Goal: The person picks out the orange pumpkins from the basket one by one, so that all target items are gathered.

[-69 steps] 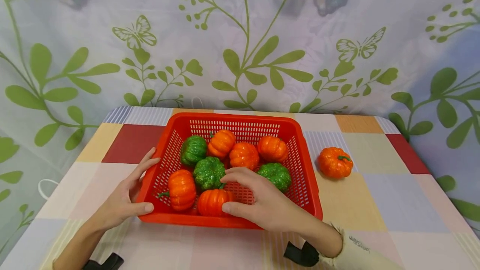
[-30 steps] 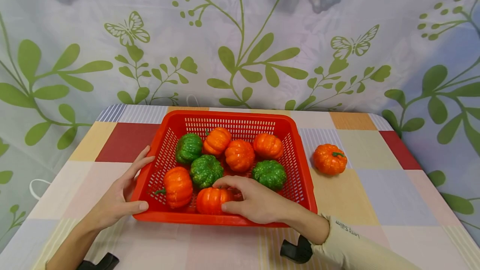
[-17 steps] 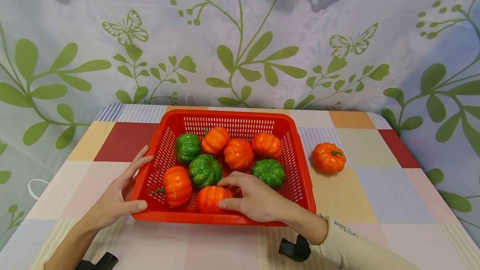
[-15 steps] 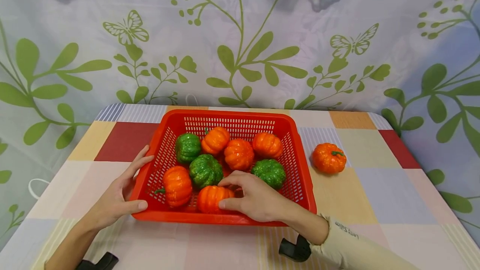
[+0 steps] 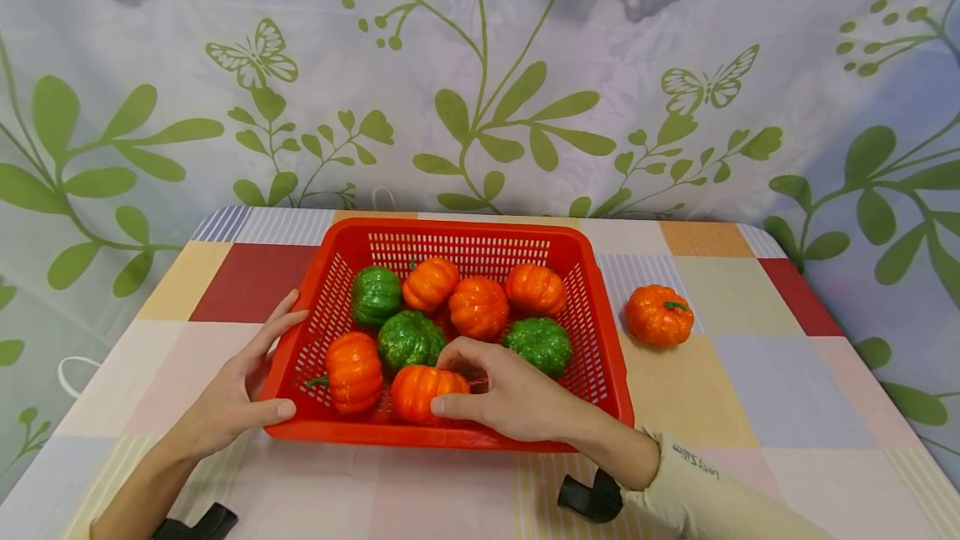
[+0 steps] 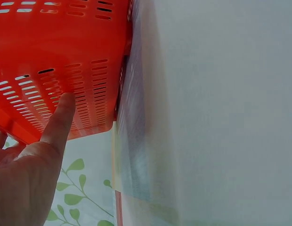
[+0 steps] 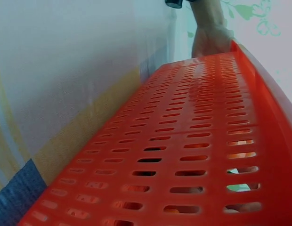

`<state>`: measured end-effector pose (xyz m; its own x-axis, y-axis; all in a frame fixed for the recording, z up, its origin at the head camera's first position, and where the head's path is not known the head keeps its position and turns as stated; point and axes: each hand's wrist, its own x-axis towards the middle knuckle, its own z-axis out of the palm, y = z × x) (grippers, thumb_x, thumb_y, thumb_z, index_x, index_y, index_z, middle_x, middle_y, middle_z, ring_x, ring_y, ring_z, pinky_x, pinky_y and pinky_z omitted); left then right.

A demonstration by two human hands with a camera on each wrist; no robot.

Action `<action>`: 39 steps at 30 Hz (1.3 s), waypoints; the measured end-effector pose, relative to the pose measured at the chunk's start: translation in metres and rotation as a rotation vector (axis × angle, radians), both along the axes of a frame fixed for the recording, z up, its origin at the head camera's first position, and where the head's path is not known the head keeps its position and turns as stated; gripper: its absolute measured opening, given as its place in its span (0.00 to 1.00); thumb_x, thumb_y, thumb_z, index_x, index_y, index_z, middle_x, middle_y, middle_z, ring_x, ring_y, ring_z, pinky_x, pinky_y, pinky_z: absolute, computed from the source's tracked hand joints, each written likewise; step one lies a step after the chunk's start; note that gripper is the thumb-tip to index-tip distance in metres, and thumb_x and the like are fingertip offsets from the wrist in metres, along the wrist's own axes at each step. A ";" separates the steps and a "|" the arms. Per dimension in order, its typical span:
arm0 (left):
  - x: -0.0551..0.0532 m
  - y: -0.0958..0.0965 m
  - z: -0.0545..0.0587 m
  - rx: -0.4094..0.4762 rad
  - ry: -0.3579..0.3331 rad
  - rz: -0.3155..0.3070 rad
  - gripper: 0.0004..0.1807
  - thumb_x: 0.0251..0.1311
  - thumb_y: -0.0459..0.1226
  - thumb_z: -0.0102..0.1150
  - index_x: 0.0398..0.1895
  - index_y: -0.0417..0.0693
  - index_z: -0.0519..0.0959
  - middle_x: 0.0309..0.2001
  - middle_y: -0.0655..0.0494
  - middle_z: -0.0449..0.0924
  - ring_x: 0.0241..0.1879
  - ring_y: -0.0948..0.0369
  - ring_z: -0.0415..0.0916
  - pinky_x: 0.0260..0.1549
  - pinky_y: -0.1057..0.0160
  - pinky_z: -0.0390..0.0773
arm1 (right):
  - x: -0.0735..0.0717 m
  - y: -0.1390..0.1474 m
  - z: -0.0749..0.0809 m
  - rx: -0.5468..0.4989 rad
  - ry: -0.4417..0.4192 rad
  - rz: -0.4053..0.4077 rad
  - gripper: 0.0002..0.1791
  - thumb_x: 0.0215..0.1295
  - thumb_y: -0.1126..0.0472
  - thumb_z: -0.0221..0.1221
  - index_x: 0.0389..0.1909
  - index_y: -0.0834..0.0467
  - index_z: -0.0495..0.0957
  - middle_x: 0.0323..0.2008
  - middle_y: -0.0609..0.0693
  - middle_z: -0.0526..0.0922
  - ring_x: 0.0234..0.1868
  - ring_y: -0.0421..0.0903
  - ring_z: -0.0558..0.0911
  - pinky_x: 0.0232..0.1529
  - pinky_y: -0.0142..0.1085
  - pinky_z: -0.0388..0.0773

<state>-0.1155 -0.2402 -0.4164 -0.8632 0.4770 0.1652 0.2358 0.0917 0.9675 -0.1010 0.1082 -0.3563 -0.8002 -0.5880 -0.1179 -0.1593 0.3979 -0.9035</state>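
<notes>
A red perforated plastic basket [image 5: 517, 438] holds several small glossy pumpkins, orange and green. My right hand [image 5: 517, 394] reaches over its front rim and grips an orange pumpkin [image 5: 414, 394] between thumb and fingers, close to the front wall. A speckled green pumpkin [image 5: 411, 340] lies just behind it, and an orange one with a green stem [image 5: 355, 373] sits to its left. At the basket's left end, my left hand [image 5: 228, 402] lies with fingers spread along the side and thumb at the front corner. One straight digit touches the slotted wall in the left wrist view.
On the checked tablecloth [image 5: 787, 390], right of the basket, lies another orange pumpkin [image 5: 660, 317]. A leaf-and-butterfly patterned curtain [image 5: 487, 65] hangs behind the table. A white cord loop [image 5: 75, 373] shows at the table's left edge.
My right hand has closed in on the front orange pumpkin, and that pumpkin has tipped and shifted slightly up and left. My left hand has stayed at the basket's left end.
</notes>
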 end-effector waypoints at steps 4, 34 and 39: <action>0.000 0.000 -0.001 0.010 -0.005 -0.008 0.47 0.51 0.23 0.59 0.77 0.43 0.53 0.79 0.56 0.31 0.68 0.64 0.53 0.44 0.58 0.82 | 0.001 0.002 0.001 -0.031 -0.016 -0.024 0.14 0.63 0.52 0.65 0.47 0.49 0.77 0.44 0.41 0.79 0.49 0.41 0.76 0.51 0.40 0.77; 0.002 0.000 -0.001 0.021 -0.001 -0.017 0.47 0.51 0.23 0.58 0.76 0.42 0.53 0.80 0.56 0.30 0.67 0.64 0.56 0.46 0.58 0.81 | 0.006 0.009 0.007 -0.071 0.010 -0.059 0.23 0.55 0.48 0.69 0.51 0.49 0.79 0.51 0.41 0.78 0.52 0.44 0.76 0.54 0.40 0.76; 0.001 -0.001 -0.002 0.013 0.004 -0.015 0.47 0.51 0.23 0.58 0.77 0.43 0.52 0.80 0.56 0.31 0.67 0.62 0.56 0.46 0.58 0.81 | 0.006 0.014 0.011 -0.084 0.026 -0.072 0.27 0.55 0.48 0.70 0.56 0.49 0.76 0.52 0.43 0.76 0.52 0.46 0.75 0.53 0.43 0.76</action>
<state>-0.1147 -0.2412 -0.4183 -0.8552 0.4879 0.1750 0.2409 0.0752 0.9676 -0.0947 0.1219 -0.3449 -0.8427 -0.5361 -0.0495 -0.1569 0.3325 -0.9300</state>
